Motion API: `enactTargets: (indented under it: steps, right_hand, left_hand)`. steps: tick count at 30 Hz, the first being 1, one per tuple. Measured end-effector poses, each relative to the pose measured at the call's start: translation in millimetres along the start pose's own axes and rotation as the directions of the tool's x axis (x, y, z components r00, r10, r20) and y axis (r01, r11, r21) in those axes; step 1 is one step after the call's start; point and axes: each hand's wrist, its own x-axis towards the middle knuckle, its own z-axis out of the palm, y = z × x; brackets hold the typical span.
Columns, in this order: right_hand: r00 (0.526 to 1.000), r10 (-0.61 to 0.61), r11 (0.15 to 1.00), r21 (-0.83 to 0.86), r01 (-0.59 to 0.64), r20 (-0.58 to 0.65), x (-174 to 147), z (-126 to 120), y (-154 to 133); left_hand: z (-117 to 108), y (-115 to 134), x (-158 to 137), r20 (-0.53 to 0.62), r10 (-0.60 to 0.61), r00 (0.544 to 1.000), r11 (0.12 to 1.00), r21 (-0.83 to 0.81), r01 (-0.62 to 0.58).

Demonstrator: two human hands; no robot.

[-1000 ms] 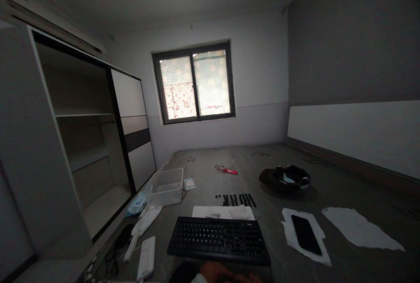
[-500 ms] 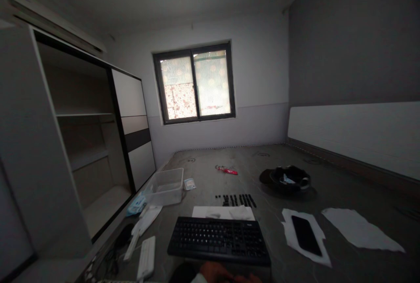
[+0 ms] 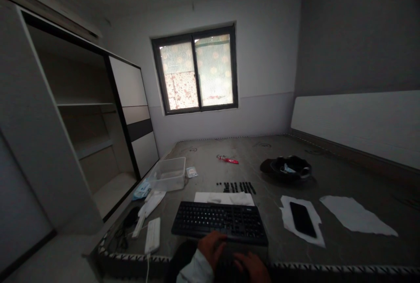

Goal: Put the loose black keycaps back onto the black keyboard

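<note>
A black keyboard (image 3: 219, 222) lies flat near the front edge of a grey mattress-like surface (image 3: 344, 173). My left hand (image 3: 211, 248) rests just below the keyboard's front edge, fingers bent downward. My right hand (image 3: 251, 265) lies beside it, a little nearer to me, fingers curled. Whether either hand holds anything is hidden in the dim light. Behind the keyboard sits a white sheet (image 3: 225, 197), and behind that a row of loose black keycaps (image 3: 236, 186).
A black phone (image 3: 302, 219) lies on white paper at right, another torn paper (image 3: 356, 215) beyond it. A dark cap (image 3: 286, 169), red wrapper (image 3: 229, 159), clear plastic box (image 3: 167, 174) and white power strip (image 3: 152, 235) surround them. An open wardrobe (image 3: 75, 125) stands left.
The view has tilted downward, so more of the near edge shows. Both hands are now in fuller view, reaching toward the keyboard's front edge.
</note>
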Motion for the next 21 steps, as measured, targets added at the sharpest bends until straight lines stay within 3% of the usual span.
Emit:
enactTargets:
  steps: [1, 3, 6, 16, 21]
  right_hand:
    - [0.999, -0.025, 0.999, 0.044, 0.024, 0.040, 1, -7, 0]
    - [0.998, 0.036, 0.996, 0.082, -0.040, 0.052, 1, -17, -2]
    - [0.993, 0.092, 0.991, 0.095, -0.098, 0.072, -1, -21, -5]
    - [0.995, 0.071, 0.994, 0.077, -0.077, 0.074, -2, -14, 0]
    - [0.999, 0.048, 0.996, 0.076, -0.047, -0.011, 1, -17, -1]
  left_hand:
    - [-3, 3, 1, -0.089, -0.026, 0.996, 1.000, -0.004, 0.026]
    - [-8, 6, 5, -0.226, -0.070, 0.972, 0.997, 0.000, 0.071]
    - [-15, 10, 10, -0.312, -0.079, 0.947, 0.996, 0.014, 0.088]
    - [-19, 18, 11, -0.309, -0.125, 0.943, 0.990, 0.028, 0.140]
    - [-16, 16, 8, -0.170, -0.096, 0.981, 0.995, -0.008, 0.096]
